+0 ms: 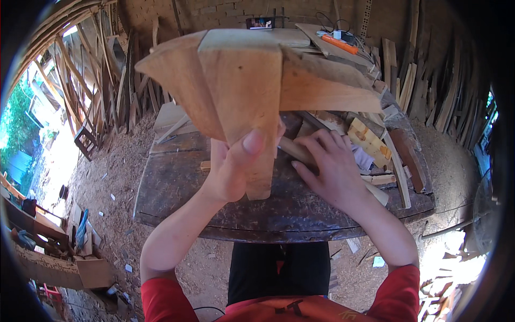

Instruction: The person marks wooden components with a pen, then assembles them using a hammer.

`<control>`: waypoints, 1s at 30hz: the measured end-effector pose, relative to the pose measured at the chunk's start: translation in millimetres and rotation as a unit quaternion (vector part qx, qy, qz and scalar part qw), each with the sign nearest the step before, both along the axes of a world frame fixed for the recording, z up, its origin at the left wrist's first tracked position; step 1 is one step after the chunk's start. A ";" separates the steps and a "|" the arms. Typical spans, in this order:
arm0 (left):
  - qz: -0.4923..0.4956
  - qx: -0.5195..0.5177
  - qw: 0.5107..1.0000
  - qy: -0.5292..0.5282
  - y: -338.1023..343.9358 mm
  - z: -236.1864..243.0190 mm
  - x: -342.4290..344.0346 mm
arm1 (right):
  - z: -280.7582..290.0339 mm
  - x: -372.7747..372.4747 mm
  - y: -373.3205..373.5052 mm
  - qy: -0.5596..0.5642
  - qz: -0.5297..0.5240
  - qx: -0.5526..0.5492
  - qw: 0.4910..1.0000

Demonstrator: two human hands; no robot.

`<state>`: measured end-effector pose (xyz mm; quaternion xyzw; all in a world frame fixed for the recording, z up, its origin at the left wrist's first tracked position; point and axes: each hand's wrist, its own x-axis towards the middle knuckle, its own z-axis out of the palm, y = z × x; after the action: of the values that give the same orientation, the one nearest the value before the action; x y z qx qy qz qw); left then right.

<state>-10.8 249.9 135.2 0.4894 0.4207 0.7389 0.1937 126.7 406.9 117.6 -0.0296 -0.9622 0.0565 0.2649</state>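
Left hand [232, 167], the nearer, is clasping the wood piece [244, 80] above the bench [174, 185], its gripped part pointing lengthwise toward the near edge, while the right hand [338, 172] is half-curling over a rod [296, 152], grip firmness unclear.

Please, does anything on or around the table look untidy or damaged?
Yes: beside the right hand, wood offcuts lie jumbled at angles, and pale bits litter the floor. The dark tabletop looks scuffed.

Room to pass over left side of tabletop [166, 185]; held wooden piece [244, 80] blocks above centre, wood scraps [370, 144] crowd right.
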 end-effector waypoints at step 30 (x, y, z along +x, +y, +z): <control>0.333 -0.179 0.926 0.001 -160.7 1.1 53.1 | -9.0 10.2 10.6 0.007 -0.004 0.059 0.998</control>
<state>42.3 89.2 136.3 0.2796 0.6851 0.6723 0.0207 136.9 417.4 108.6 -0.0168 -0.9618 -0.0013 0.2733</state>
